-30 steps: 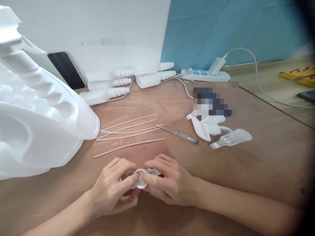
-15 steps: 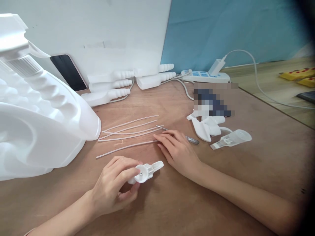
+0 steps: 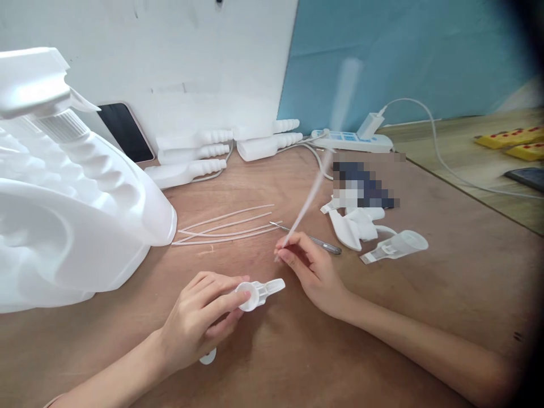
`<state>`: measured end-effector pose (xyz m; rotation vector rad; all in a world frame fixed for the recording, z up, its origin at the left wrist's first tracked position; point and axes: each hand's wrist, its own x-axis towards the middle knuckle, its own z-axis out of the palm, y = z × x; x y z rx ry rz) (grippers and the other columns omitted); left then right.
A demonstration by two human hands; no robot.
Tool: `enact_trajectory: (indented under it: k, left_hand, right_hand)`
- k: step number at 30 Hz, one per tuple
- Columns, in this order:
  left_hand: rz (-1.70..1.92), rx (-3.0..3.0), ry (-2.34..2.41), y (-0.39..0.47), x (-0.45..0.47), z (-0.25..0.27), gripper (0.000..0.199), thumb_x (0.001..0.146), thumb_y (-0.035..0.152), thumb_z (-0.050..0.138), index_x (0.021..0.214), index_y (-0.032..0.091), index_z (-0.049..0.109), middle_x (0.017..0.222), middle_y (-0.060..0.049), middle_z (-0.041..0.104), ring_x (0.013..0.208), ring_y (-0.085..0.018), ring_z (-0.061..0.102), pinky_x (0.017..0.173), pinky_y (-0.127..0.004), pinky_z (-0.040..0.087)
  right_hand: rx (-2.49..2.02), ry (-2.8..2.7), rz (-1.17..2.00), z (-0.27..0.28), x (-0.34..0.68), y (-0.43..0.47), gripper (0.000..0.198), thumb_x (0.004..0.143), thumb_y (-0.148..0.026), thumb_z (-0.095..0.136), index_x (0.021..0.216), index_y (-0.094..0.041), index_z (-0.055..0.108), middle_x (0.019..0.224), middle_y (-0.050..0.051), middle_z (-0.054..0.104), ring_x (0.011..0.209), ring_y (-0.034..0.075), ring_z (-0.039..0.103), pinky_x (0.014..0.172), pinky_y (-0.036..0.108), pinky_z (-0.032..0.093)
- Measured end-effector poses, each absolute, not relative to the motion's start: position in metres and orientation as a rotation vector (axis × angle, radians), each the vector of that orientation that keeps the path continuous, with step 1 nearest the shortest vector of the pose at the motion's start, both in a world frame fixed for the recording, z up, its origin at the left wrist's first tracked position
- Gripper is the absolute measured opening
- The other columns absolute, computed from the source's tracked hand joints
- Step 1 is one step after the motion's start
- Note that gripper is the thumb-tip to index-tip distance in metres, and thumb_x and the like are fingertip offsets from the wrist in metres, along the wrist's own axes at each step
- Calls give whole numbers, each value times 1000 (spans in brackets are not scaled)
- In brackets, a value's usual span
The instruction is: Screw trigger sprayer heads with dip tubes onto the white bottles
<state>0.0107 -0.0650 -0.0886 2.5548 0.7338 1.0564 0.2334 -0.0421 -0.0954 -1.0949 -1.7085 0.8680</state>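
Note:
My left hand (image 3: 208, 309) is closed around a white plastic sprayer head (image 3: 272, 288), its round cup turned up toward me and its narrow end pointing right. A small white round piece (image 3: 208, 356) shows under the palm; whether it belongs to the sprayer head is hidden. Between thumb and fingers, my right hand (image 3: 312, 275) pinches a thin white plastic tube (image 3: 312, 195) close to its lower end. The tube rises up and to the right, smeared by motion. Several similar tubes (image 3: 229, 233) lie on the table left of this hand, and a slim metal craft knife (image 3: 325, 245) lies just behind it.
Large white spray bottles (image 3: 106, 198) crowd the left side. A phone (image 3: 125, 133) leans by the wall, near several white bottles lying down (image 3: 187, 170). White sprayer parts (image 3: 397, 246) lie at right. A power strip (image 3: 355, 140) with cables stands at the back.
My right hand has picked up the nearest tube from the table and swung it upward. The sprayer head in my left hand has tilted slightly, and the white round piece below has come into view.

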Motion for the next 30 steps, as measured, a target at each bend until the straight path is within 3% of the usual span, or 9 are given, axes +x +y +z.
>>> enact_trajectory:
  k: [3,9,18,30]
  left_hand:
    - [1064,2504,759,-65,10,-90,37,77,3,55,111,16,50,105,-11,65,91,-17,60,75,-29,45]
    - [1036,2447,811,-66,9,-89,39,78,7,54,115,18,47,102,-9,66,87,-16,61,74,-28,46]
    - [979,2418,842,-68,8,-86,42,77,5,53,116,18,47,102,-7,65,89,-15,59,76,-28,45]
    - [938,2367,919,-70,8,-86,39,77,7,52,113,21,45,84,-3,63,78,-16,58,71,-28,45]
  right_hand:
    - [-919,-1444,1144,-85,223,-49,5,87,-24,48,84,-21,46,75,-1,59,66,10,58,62,24,49]
    - [-803,-1421,1222,-75,204,-59,3,86,-22,50,86,-21,53,75,-1,61,68,10,60,60,22,49]
    - [-900,-1737,945,-84,200,-62,9,85,-15,50,88,-21,56,80,0,60,72,9,57,65,21,46]
    - [-727,-1970,597,-72,194,-65,16,84,-10,44,92,-16,56,76,3,62,69,14,51,65,26,45]
